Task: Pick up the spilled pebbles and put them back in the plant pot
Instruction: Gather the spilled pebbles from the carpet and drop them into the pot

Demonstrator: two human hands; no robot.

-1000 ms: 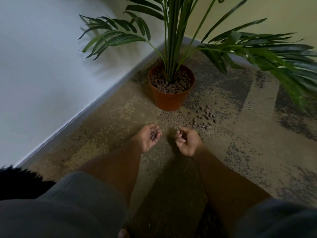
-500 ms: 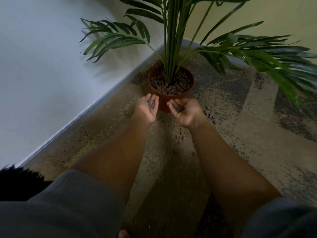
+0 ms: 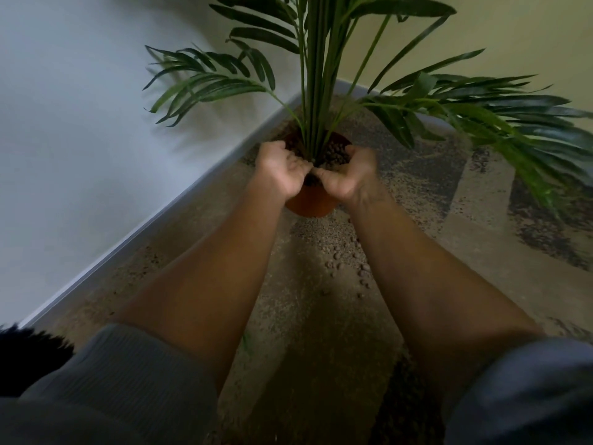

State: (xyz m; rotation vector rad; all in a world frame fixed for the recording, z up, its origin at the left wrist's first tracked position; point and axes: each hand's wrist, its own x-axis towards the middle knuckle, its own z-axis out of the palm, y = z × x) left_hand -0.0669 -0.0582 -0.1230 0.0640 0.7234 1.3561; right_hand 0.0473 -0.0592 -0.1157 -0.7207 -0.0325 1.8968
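Note:
A terracotta plant pot (image 3: 310,204) stands on the carpet near the wall corner. It holds a palm-like plant (image 3: 316,91) and a bed of brown pebbles (image 3: 334,153). My left hand (image 3: 281,172) and my right hand (image 3: 350,175) are cupped side by side over the pot's near rim, tilted inward toward the stems and touching at the fingers. Dark pebbles show at the left hand's fingers and in the gap between the hands; the palms are turned away from me. Several spilled pebbles (image 3: 340,262) lie on the carpet in front of the pot, partly under my right forearm.
A pale wall with a grey skirting board (image 3: 167,213) runs along the left. A second wall closes the corner behind the pot. Long fronds (image 3: 500,123) reach out to the right above the patterned carpet (image 3: 481,239). My grey sleeves fill the lower corners.
Both cupped hands, each with pebbles, rose from the carpet in front of the pot to over its near rim and tipped inward. The view moved closer to the plant.

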